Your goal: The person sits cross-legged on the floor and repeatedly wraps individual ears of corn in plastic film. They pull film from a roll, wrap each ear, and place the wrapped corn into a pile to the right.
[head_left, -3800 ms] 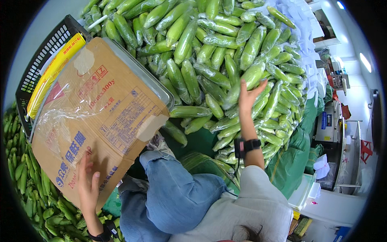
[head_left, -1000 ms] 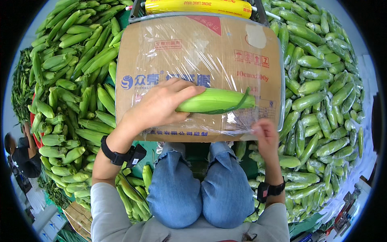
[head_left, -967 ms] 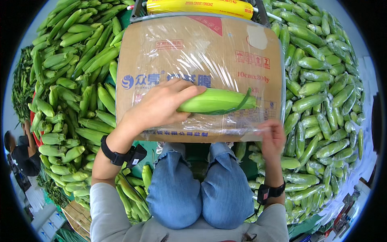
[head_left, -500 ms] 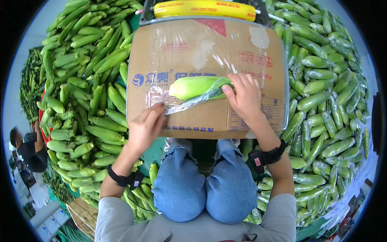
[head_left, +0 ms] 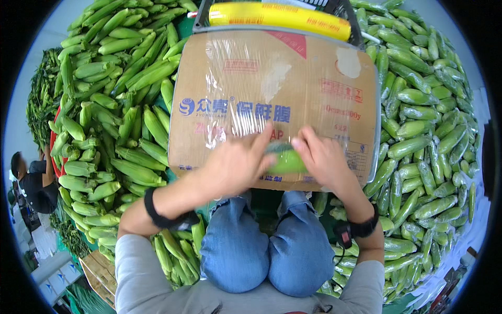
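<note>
A green ear of corn [head_left: 288,161] lies between my hands, low over the front part of a cardboard sheet [head_left: 314,63]. My left hand [head_left: 243,159] is closed on its left end, and the fingers there are a little blurred. At the other end, my right hand [head_left: 325,159] grips the corn with thumb and fingers. Part of the husk is covered by my fingers, and how far film wraps around it is hard to see. Shiny clear plastic film [head_left: 217,57] lies over the cardboard behind my hands, below a yellow roll [head_left: 280,20].
Unwrapped ears of corn [head_left: 138,165] are heaped on the left. Film-wrapped ears [head_left: 413,131] pile up on the right. The roll rests in a dark crate [head_left: 357,31] at the far edge. Another person [head_left: 36,180] is at the far left.
The corn has moved toward me and slightly right. My left hand has come from the loose film edge to the corn's left end. My right hand has moved nearer to me.
</note>
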Motion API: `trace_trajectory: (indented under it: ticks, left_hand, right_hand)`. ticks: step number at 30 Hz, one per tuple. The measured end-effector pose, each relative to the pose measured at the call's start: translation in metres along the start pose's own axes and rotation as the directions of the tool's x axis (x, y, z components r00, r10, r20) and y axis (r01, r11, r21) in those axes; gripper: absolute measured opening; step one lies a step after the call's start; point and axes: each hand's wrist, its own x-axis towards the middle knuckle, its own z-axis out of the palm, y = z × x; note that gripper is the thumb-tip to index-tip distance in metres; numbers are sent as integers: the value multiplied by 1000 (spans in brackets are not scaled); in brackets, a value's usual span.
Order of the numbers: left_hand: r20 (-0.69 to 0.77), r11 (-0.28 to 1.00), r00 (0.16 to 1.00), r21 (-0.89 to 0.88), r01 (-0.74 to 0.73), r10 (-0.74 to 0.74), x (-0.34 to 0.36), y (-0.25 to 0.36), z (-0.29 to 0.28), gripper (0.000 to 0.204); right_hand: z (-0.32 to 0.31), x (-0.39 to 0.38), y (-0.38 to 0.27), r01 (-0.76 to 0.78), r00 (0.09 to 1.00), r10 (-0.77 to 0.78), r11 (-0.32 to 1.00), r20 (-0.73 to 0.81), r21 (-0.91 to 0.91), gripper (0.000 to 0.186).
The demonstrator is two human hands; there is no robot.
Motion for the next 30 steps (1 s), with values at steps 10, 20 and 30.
trace_trajectory:
  ticks: [10, 20, 30]
  left_hand:
    - [-288, 969, 956, 246, 21, 52, 60, -49, 12, 68]
    - [-299, 961, 954, 270, 55, 30, 94, -62, 0, 66]
    - [-251, 955, 968, 287, 75, -1, 94, -59, -3, 66]
  right_hand:
    - [14, -14, -1, 354, 804, -483, 857, -347, -373, 51]
    - [20, 10, 10, 378, 761, -545, 813, -350, -443, 69]
    - [20, 16, 8, 349, 759, -541, 808, -363, -474, 65]
